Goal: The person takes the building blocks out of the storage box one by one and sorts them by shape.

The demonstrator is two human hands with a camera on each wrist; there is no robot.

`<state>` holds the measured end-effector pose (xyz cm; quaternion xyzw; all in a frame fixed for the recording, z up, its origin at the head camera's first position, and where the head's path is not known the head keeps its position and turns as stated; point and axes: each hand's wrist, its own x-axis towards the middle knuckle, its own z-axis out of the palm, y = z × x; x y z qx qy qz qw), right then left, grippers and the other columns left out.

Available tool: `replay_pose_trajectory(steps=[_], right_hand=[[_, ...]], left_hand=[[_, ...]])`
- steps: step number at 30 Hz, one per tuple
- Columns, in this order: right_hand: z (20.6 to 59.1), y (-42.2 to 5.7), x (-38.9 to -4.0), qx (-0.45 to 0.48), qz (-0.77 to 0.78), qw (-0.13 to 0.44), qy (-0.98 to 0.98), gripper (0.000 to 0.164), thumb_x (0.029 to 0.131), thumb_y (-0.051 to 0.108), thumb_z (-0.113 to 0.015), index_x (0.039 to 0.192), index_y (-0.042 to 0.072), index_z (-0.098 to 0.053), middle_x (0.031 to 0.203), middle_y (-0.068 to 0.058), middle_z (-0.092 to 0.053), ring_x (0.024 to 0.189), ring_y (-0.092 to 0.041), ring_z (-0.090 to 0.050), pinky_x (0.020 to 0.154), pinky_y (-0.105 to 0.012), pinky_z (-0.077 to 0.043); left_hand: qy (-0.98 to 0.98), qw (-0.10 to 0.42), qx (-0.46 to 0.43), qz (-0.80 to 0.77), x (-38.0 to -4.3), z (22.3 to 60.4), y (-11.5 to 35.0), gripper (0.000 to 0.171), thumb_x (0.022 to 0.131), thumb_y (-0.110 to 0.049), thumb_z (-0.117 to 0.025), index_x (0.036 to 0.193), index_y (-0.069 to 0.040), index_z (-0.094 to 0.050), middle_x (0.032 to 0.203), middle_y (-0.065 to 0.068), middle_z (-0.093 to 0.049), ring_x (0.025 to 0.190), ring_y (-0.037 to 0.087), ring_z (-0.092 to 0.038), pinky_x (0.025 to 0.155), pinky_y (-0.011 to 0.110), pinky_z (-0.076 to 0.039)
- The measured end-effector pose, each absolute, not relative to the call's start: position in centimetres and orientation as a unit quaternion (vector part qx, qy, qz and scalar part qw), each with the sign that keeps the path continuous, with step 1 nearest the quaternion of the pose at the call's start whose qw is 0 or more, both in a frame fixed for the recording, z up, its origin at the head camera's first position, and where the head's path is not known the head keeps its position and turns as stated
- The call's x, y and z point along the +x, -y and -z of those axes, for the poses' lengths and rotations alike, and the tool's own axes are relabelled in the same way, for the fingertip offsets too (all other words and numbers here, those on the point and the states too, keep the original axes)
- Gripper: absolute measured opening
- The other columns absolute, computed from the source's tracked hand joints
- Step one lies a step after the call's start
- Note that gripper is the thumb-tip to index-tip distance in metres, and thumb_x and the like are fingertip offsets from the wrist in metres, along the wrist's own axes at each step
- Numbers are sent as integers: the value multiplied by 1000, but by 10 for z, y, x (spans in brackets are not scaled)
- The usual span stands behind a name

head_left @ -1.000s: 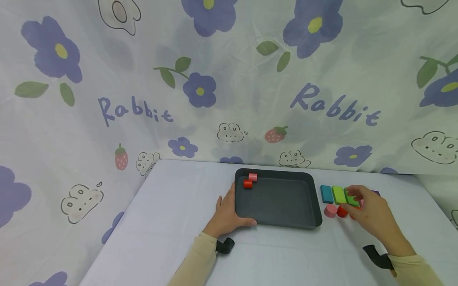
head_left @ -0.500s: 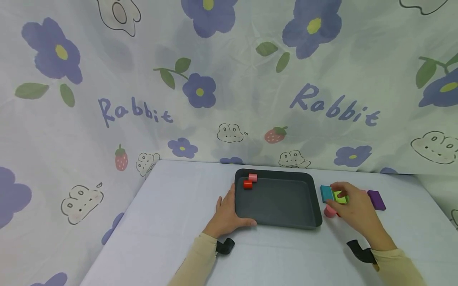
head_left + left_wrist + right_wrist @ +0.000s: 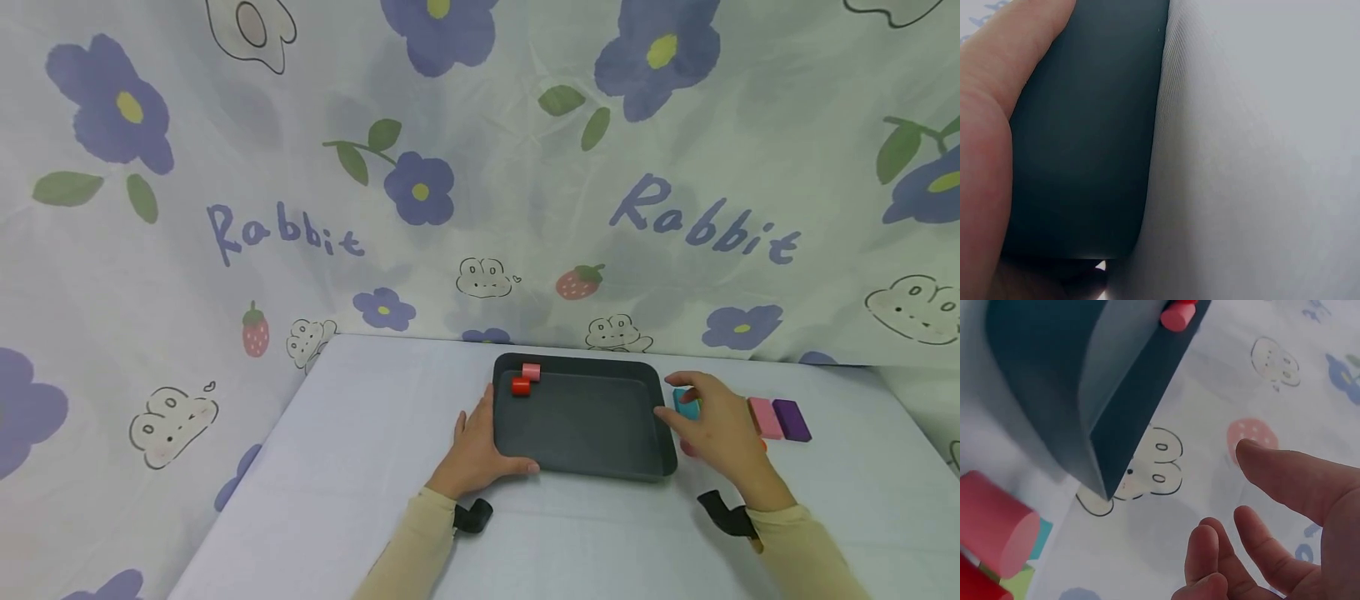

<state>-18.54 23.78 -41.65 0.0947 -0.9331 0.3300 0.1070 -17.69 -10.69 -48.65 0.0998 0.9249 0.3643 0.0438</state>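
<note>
A dark grey rectangular tray (image 3: 585, 425) lies on the white table. My left hand (image 3: 474, 454) rests at its front left corner, fingers stretched along the left side and thumb along the front wall. Inside, at the back left, are a red cylinder (image 3: 521, 387) and a pink cylinder (image 3: 531, 372). My right hand (image 3: 712, 429) hovers over the blocks right of the tray, thumb and fingers apart with nothing between them. It partly covers a blue block (image 3: 684, 402) and a second pink cylinder (image 3: 997, 525). Another red cylinder (image 3: 979, 581) shows at the right wrist view's lower left.
Right of my right hand lie a flat pink block (image 3: 765, 417) and a purple block (image 3: 792, 420). A yellow-green block (image 3: 1019, 587) peeks out in the right wrist view. A patterned cloth (image 3: 480, 208) hangs behind the table.
My right hand has moved left across the row of blocks toward the tray, uncovering the purple and pink blocks. The left hand and the tray have stayed put.
</note>
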Motion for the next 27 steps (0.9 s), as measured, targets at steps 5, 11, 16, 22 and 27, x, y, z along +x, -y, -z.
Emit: replay_pose_trajectory(steps=[5,11,16,22,27], right_hand=[[414,-227,-187,103,-336,115,929,46,87,18,-80,125,0,-61,112,-23,-64,82,-31,-62,59,-34,-49],[410,-212,-194,122,-343,128,923,43,86,13,-80,122,-2,-63,115,-22,-66,95,-34,-63,64,-36,-49],[409,-201,-201,125,-362,116,916,43,87,13,-79,123,-3,-62,115,-21,-66,96,-33,-63,71,-42,-52],[412,-189,-212,137,-385,101,907,43,89,13,-77,127,-2,-61,121,-21,-65,101,-34,-62,84,-52,-53],[411,-177,-221,144,-402,88,900,43,89,13,-76,128,-2,-62,122,-21,-66,102,-34,-63,85,-53,-53]], left_hand=[[-926,44,100,-363,-177,486,107,138,67,-59,-88,161,-5,-3,167,10,-16,151,27,-24,121,58,1],[-926,42,100,-361,-177,485,106,138,67,-60,-87,162,-5,-4,167,9,-17,150,26,-25,121,58,0],[-927,42,101,-359,-177,487,106,138,67,-61,-87,162,-5,-4,167,9,-17,150,26,-25,121,59,-1],[-926,37,104,-360,-179,488,106,137,67,-60,-87,162,-5,-4,167,8,-17,150,26,-25,120,60,-1],[-925,36,105,-363,-178,486,107,137,67,-60,-87,162,-5,-4,167,9,-16,150,27,-25,120,60,-1]])
